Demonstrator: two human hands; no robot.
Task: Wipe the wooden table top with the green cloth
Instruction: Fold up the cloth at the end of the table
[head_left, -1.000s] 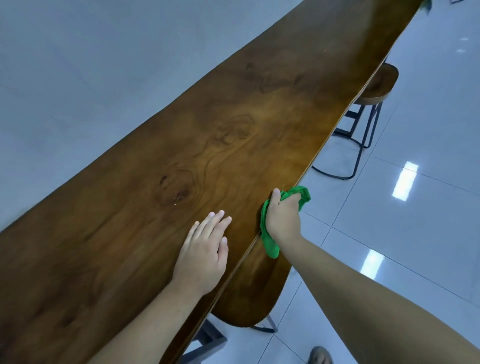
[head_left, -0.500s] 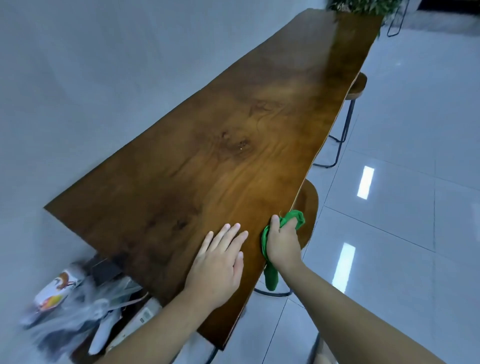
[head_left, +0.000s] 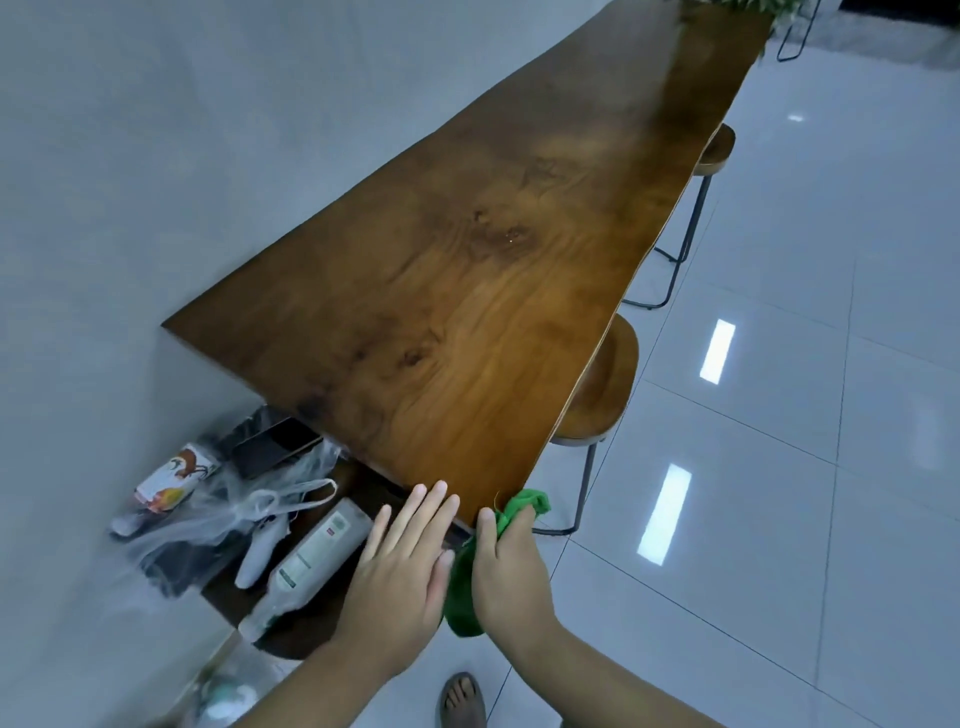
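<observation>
Setting: tiled floor (head_left: 779, 467), grey wall, long wooden bench (head_left: 493, 312).
Right hand (head_left: 506, 569) grip: fingers bunched around green cloth (head_left: 524, 506), at the bench's near corner.
Left hand (head_left: 402, 577): flat, fingers spread, just beside.
Bearing: bench's long axis runs ahead and away; right hand nearer.

A single head-worn camera looks forward and steeply down from just off the near corner of a long wooden table (head_left: 467, 322). The tabletop runs away toward 1 o'clock, a wall stands at 10 o'clock, and tiled floor (head_left: 779, 467) lies at 3 o'clock.
</observation>
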